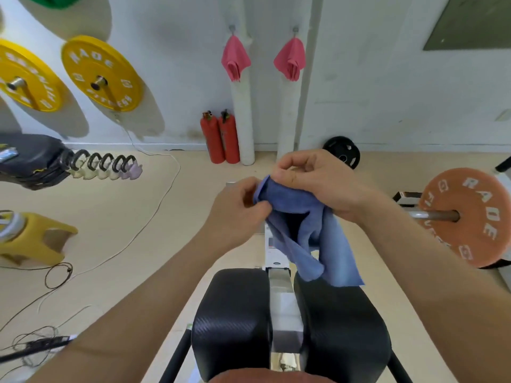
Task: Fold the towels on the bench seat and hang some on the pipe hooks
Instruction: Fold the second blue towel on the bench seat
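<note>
While the blue towel [304, 233] hangs in the air above the far end of the black bench seat [235, 327], both hands grip its top edge. The left hand [237, 208] has its fingers curled and pinches the cloth at the left corner. The right hand [312, 181], just beside it and slightly farther, curls thumb and fingers around a bunched fold. The towel's lower end drapes toward the right pad; whether it touches, I cannot tell. On the far wall, 2 white pipes [243, 128] carry hooks [232, 29]. The left pink towel [235, 60] hangs from one, the right pink towel [291, 61] from the other. 2 red fire extinguishers [219, 139] stand just left of the pipes.
</note>
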### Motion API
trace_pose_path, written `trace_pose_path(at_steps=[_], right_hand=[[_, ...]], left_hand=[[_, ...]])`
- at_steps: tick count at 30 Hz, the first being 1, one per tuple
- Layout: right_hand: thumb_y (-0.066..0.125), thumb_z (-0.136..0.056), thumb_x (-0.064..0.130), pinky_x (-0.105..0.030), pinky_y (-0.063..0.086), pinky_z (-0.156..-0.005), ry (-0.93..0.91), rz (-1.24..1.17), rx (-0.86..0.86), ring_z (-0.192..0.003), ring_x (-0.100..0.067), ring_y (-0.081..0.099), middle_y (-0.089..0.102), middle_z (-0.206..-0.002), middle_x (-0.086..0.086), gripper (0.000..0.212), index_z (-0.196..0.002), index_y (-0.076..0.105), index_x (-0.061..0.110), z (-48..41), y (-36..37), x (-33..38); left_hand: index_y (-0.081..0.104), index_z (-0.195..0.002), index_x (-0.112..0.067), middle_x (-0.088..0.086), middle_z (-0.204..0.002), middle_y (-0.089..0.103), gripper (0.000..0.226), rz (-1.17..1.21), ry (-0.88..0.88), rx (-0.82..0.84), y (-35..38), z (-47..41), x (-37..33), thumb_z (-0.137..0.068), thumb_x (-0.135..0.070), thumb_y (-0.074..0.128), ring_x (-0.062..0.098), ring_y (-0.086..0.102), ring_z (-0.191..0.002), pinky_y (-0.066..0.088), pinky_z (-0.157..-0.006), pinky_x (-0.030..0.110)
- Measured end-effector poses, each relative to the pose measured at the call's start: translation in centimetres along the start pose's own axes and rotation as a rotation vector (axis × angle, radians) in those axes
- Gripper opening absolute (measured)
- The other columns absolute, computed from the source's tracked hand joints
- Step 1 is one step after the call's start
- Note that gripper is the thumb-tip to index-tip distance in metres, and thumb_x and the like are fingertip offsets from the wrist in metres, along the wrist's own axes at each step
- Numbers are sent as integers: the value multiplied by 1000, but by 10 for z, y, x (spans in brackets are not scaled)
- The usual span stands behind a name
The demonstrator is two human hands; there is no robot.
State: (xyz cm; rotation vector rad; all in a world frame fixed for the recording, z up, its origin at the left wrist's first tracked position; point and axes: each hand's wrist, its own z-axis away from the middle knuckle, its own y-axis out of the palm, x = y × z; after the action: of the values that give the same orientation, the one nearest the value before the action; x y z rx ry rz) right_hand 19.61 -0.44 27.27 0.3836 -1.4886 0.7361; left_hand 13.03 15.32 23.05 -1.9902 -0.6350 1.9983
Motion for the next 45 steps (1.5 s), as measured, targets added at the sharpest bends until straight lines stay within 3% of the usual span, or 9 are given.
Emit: trace_pose_path(at_steps=[8,13,16,20,22,26,34,41,45], right_hand=[[81,-71,28,-32,47,-77,207,572,249,-79,-14,63,71,-83,-1,18,-86,71,22,-29,-42,-42],[76,-76,28,-26,43,-66,477,967,523,-69,-12,52,57,-66,9,19,-66,60,25,-37,-55,-73],[70,-80,24,-29,36,-58,489,1025,356,-70,-19,46,50,-65,2,27,-60,51,20,-47,-66,-93],[58,-78,7,-32,49,-67,227,788,-345,-73,-21,59,65,-71,-1,26,-67,65,30,-62,-90,-111],[53,-77,7,-37,51,-72,174,765,-467,-79,-25,61,68,-81,-2,26,-85,70,25,-55,-94,-114],[55,-82,-1,-31,39,-57,239,784,-418,-64,-29,58,62,-70,-12,12,-84,66,3,-5,-67,-156],[47,-85,8,-38,41,-63,692,785,-58,-86,-36,60,60,-84,-9,7,-88,49,15,107,50,-282],[48,-90,54,-32,39,-59,760,690,-79,-62,-18,52,56,-64,2,47,-64,50,15,111,57,-281],[42,-97,38,-40,49,-68,836,662,-367,-72,-30,57,64,-79,-15,49,-68,61,4,123,53,-289]], left_hand=[[59,-79,1,11,-74,52,18,251,-343,260,-36,-19,22,-81,-2,41,20,46,-71,38,-64,30],[64,-78,-9,3,-68,58,22,-309,-226,526,-65,-37,58,-88,-28,64,8,51,-64,40,-60,17],[63,-83,-17,-2,-70,57,13,-647,-115,271,-85,-61,77,-90,-27,58,17,52,-75,36,-62,20],[63,-93,-21,-6,-84,59,11,-679,-3,-220,-102,-83,76,-91,-22,52,16,49,-81,32,-70,27],[64,-97,-21,-7,-86,56,17,-649,36,-343,-104,-80,81,-90,-14,49,15,47,-82,32,-71,28],[68,-102,-13,7,-95,68,26,-512,-175,-279,-57,-31,144,-85,-1,53,29,61,-91,41,-74,30],[71,-98,-19,2,-107,67,34,-542,-556,121,52,106,230,-77,-2,51,27,60,-101,39,-76,25],[49,-65,-4,14,-66,54,28,-443,-756,-60,50,105,237,-85,-23,46,26,46,-64,40,-59,35],[57,-84,-12,1,-78,58,16,-420,-867,-83,48,114,245,-86,-28,54,26,53,-77,38,-67,30]])
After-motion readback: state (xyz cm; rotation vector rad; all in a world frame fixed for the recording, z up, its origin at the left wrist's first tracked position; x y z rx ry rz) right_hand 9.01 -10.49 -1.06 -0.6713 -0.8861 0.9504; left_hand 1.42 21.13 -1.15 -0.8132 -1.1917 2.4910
